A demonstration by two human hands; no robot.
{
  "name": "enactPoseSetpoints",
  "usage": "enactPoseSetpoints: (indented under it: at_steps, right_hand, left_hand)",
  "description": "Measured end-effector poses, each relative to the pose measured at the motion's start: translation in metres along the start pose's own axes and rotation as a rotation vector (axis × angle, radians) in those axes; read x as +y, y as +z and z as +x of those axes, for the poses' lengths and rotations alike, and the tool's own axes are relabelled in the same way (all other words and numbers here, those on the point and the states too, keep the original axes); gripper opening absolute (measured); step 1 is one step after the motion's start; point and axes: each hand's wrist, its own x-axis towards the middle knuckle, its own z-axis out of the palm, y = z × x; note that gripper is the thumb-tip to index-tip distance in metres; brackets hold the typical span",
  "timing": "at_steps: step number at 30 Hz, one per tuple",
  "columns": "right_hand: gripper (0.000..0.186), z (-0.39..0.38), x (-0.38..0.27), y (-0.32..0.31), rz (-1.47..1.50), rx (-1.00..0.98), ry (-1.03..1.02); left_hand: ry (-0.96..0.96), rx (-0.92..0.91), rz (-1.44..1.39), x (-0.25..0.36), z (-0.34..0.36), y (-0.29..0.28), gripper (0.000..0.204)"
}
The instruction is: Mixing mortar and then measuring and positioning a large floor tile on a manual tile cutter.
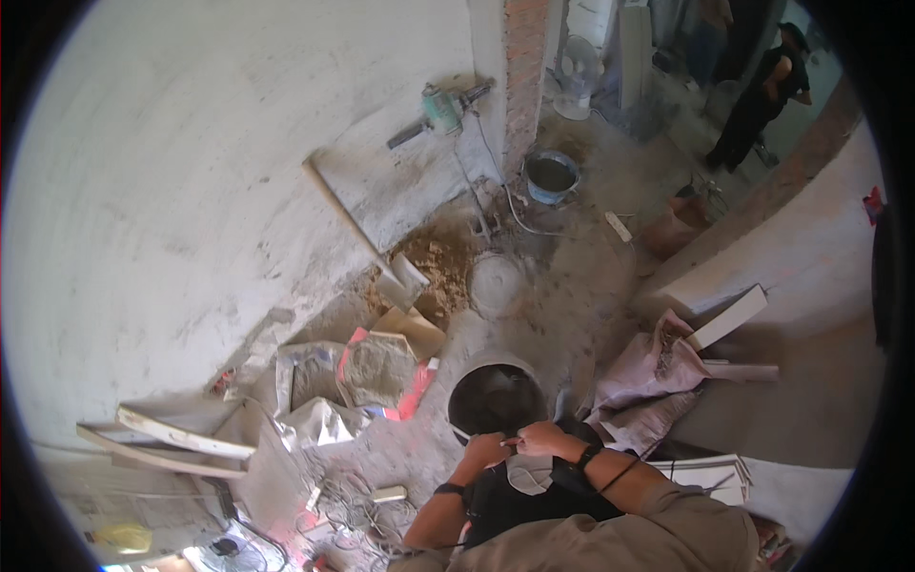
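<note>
Both my hands meet in front of my body, just over the near rim of a bucket [497, 359] with a dark interior. My left hand [484, 450] has its fingers curled in. Close against it, my right hand [543, 439] is closed too, thumb and finger toward the left. Whatever they pinch is too small to make out. Below them, a pale round piece [530, 474] lies against my dark front. Left of the bucket stands an opened bag of grey powder [379, 374], beside a silvery bag [322, 419].
A shovel [345, 212] leans on the left wall near a green power drill [441, 111]. Farther off are a filled bucket [551, 177], a fan [578, 74] and a standing person [762, 100]. Pink sacks [648, 367] lie right; boards [186, 434] and tangled cables [357, 515] lie left.
</note>
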Motion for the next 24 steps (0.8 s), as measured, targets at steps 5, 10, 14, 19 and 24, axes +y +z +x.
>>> enactPoseSetpoints:
  at_steps: [5, 10, 14, 19, 24]
  right_hand:
    - [0.030, 0.103, 0.047, -0.036, -0.031, -0.189, -0.242]
    - [0.029, 0.174, 0.063, -0.114, -0.183, -0.131, -0.512]
    - [0.032, 0.190, 0.106, -0.252, 0.150, -0.327, -0.273]
    - [0.013, 0.199, 0.346, -0.340, -0.468, 0.229, -0.279]
    - [0.019, 0.189, 0.390, -0.454, -0.357, 0.408, -0.049]
  left_hand:
    - [-0.309, 0.215, -0.206, -0.045, 0.062, 0.010, 0.044]
    - [-0.573, 0.109, -0.188, -0.079, 0.110, -0.040, 0.059]
    - [-0.493, 0.040, -0.363, -0.087, 0.066, 0.022, 0.060]
    - [-0.443, -0.049, -0.760, -0.033, 0.062, 0.117, 0.048]
    - [-0.409, 0.227, -0.628, -0.047, 0.094, 0.115, 0.044]
